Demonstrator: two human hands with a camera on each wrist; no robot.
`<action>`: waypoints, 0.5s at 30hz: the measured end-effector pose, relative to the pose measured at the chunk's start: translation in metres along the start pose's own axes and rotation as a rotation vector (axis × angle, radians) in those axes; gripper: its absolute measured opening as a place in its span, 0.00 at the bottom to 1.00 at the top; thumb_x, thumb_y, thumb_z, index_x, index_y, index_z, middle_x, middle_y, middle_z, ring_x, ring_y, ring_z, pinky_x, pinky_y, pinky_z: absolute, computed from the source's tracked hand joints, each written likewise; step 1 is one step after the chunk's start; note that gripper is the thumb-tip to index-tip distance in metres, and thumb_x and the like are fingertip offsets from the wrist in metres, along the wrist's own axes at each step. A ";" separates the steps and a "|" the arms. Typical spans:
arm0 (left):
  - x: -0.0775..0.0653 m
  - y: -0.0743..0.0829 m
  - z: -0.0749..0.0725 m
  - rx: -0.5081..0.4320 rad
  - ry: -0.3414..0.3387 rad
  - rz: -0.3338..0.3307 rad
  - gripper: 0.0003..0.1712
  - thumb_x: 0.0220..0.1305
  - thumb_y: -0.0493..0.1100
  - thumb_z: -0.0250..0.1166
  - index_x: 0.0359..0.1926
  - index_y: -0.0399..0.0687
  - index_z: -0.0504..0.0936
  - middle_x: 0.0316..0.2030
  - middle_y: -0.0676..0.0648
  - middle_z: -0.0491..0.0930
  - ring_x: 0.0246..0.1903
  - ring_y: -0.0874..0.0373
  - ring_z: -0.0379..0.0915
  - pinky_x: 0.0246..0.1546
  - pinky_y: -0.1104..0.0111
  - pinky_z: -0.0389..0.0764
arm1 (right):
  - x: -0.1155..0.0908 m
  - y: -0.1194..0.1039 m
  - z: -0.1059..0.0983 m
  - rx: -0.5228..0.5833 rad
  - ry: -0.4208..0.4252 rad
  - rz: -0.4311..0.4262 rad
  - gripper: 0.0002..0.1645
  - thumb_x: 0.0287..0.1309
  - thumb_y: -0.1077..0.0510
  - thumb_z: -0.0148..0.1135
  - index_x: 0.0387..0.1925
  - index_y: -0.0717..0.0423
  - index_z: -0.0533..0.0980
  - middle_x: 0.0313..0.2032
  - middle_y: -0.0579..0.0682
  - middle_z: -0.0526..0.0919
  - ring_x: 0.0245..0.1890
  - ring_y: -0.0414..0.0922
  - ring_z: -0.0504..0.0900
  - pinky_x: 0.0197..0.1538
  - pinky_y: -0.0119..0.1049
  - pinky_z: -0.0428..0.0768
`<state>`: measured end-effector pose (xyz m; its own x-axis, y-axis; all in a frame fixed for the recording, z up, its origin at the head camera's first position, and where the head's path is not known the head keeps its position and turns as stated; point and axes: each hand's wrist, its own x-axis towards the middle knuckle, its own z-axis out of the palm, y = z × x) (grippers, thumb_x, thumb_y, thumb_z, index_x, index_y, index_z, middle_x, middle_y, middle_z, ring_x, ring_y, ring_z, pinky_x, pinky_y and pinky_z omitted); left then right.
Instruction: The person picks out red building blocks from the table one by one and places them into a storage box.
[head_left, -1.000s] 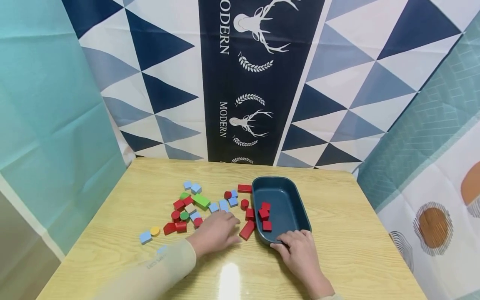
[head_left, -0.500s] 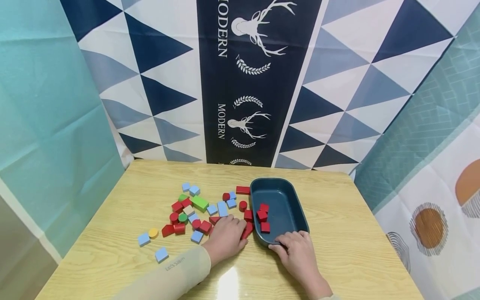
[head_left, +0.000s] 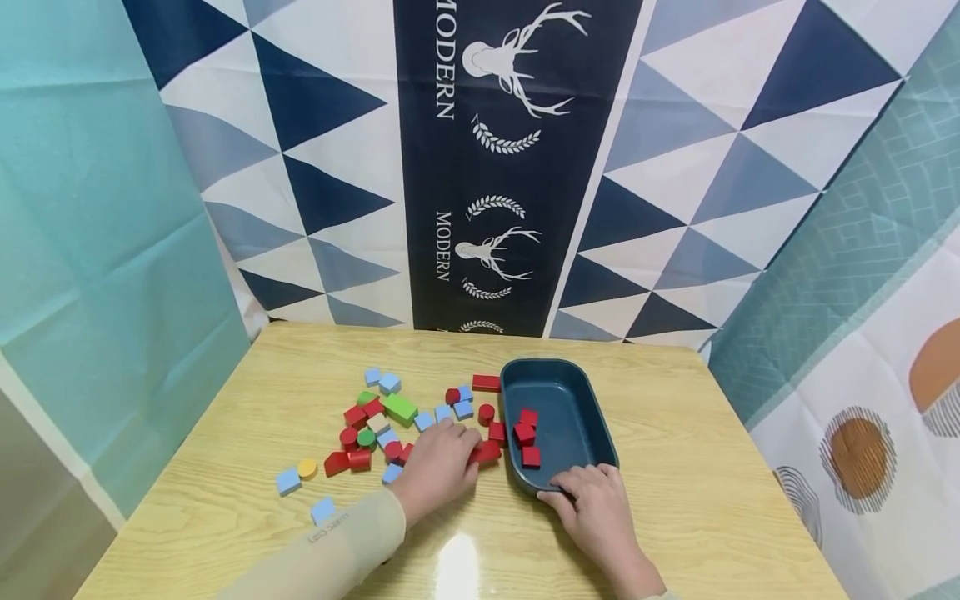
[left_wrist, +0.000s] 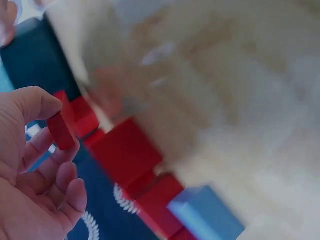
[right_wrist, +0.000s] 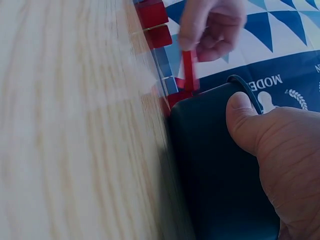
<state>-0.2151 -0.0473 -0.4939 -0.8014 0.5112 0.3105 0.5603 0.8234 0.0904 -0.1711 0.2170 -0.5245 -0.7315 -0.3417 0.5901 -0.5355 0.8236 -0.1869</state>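
Observation:
My left hand (head_left: 441,461) pinches a long red block (head_left: 486,452) between thumb and fingertips, just left of a dark teal plastic bin (head_left: 602,417). In the left wrist view the red block (left_wrist: 63,122) stands out from the fingers, raised off the table. My right hand (head_left: 597,500) holds the bin's near rim, with the thumb (right_wrist: 241,107) over the outer wall in the right wrist view. Inside the bin, several red cubes (head_left: 531,457) lie along its left side. A red block (head_left: 497,432) and a red cylinder (head_left: 486,414) sit just outside the bin.
Loose blocks spread left of the bin: red pieces (head_left: 360,460), a green block (head_left: 401,409), blue blocks (head_left: 288,481) and a yellow disc (head_left: 307,468). Another red block (head_left: 486,383) lies at the bin's far left. A patterned cloth (head_left: 337,167) hangs behind the wooden table (head_left: 697,500).
My left hand moved right to the long red block, took hold of it and drew it up a little and left. My right hand stayed on the bin's rim.

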 end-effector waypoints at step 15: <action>0.068 0.026 -0.015 -0.147 0.033 -0.102 0.14 0.60 0.52 0.68 0.45 0.56 0.81 0.35 0.56 0.79 0.34 0.61 0.64 0.33 0.66 0.76 | -0.002 0.003 -0.001 0.009 0.027 -0.030 0.12 0.44 0.45 0.76 0.23 0.46 0.83 0.23 0.38 0.80 0.26 0.39 0.74 0.39 0.46 0.69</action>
<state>-0.2516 0.0049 -0.4564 -0.8498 0.4163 0.3234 0.5027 0.8246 0.2595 -0.1709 0.2202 -0.5255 -0.7031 -0.3539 0.6167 -0.5612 0.8088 -0.1757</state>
